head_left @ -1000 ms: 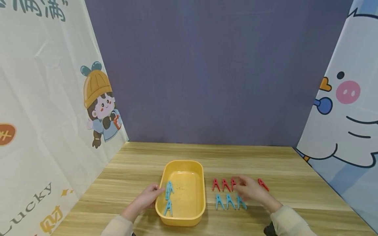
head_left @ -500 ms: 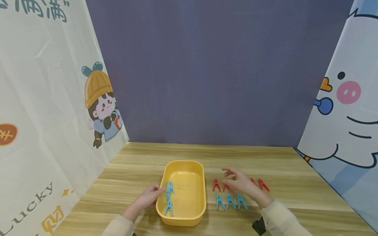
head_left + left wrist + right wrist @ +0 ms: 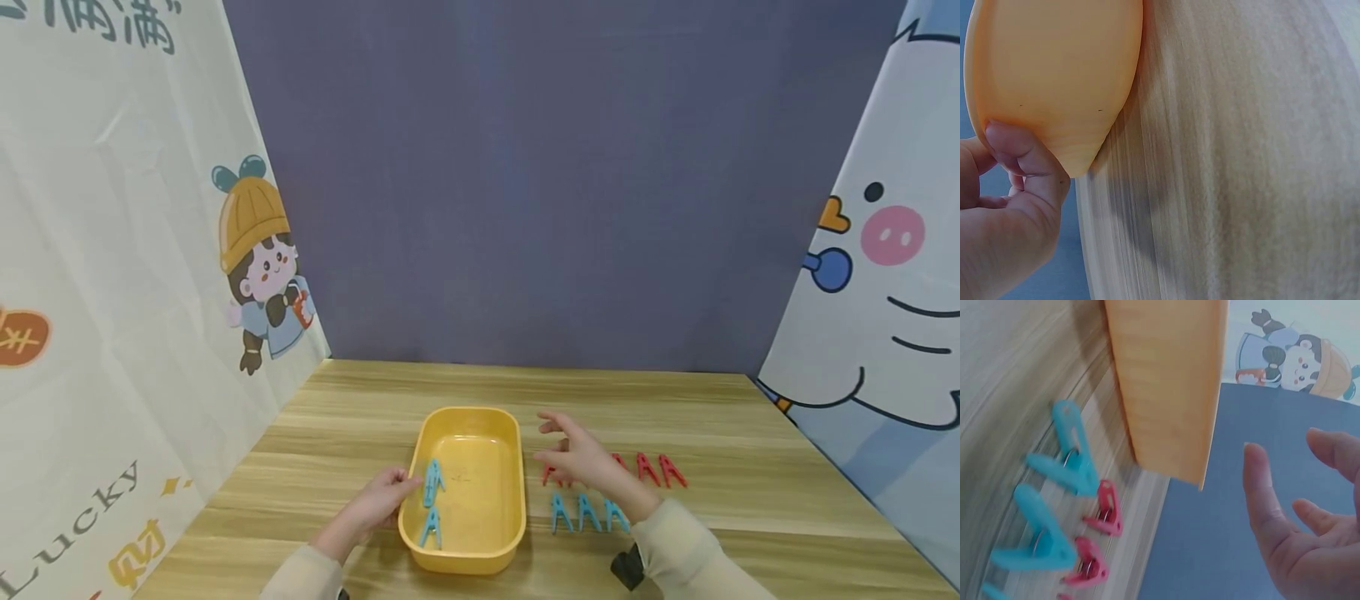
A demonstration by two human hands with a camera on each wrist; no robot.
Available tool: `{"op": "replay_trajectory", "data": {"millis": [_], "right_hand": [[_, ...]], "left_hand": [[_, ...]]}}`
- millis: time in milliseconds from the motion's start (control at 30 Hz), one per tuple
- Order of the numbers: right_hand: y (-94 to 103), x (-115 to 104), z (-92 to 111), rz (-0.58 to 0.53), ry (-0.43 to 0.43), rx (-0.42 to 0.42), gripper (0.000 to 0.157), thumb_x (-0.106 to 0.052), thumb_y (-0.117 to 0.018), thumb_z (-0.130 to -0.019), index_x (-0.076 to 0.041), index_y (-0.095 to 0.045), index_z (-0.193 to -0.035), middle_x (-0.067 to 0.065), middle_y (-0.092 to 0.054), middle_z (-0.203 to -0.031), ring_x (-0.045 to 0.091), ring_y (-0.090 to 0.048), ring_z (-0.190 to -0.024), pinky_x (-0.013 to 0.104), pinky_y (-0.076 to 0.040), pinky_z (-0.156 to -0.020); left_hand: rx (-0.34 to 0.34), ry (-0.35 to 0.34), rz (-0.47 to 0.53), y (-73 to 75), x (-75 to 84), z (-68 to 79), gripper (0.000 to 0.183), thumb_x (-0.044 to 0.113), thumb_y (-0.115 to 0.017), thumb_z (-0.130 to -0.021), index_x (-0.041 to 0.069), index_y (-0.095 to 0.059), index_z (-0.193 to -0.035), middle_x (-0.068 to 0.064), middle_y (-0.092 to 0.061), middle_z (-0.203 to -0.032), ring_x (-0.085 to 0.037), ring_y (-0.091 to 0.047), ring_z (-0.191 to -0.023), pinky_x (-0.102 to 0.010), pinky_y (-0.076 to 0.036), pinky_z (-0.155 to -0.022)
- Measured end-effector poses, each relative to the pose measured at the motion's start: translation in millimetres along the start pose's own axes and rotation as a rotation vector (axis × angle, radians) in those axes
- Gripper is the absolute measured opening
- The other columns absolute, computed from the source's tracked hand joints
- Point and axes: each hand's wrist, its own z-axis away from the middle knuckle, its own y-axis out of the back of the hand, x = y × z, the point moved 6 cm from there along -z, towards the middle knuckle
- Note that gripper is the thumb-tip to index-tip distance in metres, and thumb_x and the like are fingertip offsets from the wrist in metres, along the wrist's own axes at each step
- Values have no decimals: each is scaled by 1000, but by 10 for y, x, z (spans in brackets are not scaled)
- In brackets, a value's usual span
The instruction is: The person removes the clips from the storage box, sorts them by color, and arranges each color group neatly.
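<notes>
My left hand (image 3: 378, 497) grips the left rim of a yellow plastic basin (image 3: 520, 483), thumb on the wall and fingers below the edge. Inside the basin lie several blue clothespins, one lower clothespin (image 3: 431, 528) apart from an upper clothespin group (image 3: 433, 483). My right hand (image 3: 588, 458) hovers right of the basin with spread fingers and nothing in them. Beneath and beside it runs a row of red clothespins (image 3: 648, 470), partly hidden by that hand. Nearer the person, blue clothespins (image 3: 587, 512) form a second row, one partly behind the sleeve.
The wooden table (image 3: 360, 400) carries everything. A dark panel (image 3: 525, 183) stands at its far edge. Printed sheets flank it, with a left sheet (image 3: 135, 250) and a right sheet (image 3: 892, 350) rising beside the table.
My right hand has moved left across the red row towards the basin, uncovering red clothespins on the right. My left hand keeps its grip on the basin, which stays in place.
</notes>
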Motion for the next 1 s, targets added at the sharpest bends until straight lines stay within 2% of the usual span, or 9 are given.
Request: {"op": "replay_trajectory", "data": {"millis": [167, 300, 633, 1000], "right_hand": [[-107, -46, -40, -31, -15, 5, 70, -14, -68, -85, -7, -27, -142, 19, -34, -133, 28, -54, -97, 45, -52, -67], [-197, -120, -60, -47, -1, 3, 71, -10, -68, -84, -7, -26, -142, 22, -32, -134, 30, -53, -98, 42, -53, -66], [-463, -180, -118, -83, 46, -97, 70, -7, -64, -86, -4, -23, -142, 25, -28, -136, 27, -52, -95, 38, -53, -67], [-696, -192, -157, -69, 38, -141, 68, -6, -64, -86, -3, -25, -141, 23, -31, -133, 25, -53, -93, 37, -53, -66]], "left_hand": [[8, 4, -7, -5, 5, 2, 22, 20, -48, -96, 0, -39, -92, -13, -51, -86, -18, -59, -70, -30, -52, -56], [1, 0, 1, -10, 15, 8, 22, 19, -48, -96, 0, -38, -92, -13, -51, -86, -17, -59, -69, -29, -51, -55], [-1, 0, -1, -5, 17, 22, 22, 20, -48, -96, 0, -38, -91, -12, -49, -86, -17, -58, -69, -30, -51, -56], [0, 0, -9, -6, 0, 0, 23, 21, -48, -96, 1, -38, -90, -12, -51, -86, -18, -59, -70, -31, -52, -57]]}}
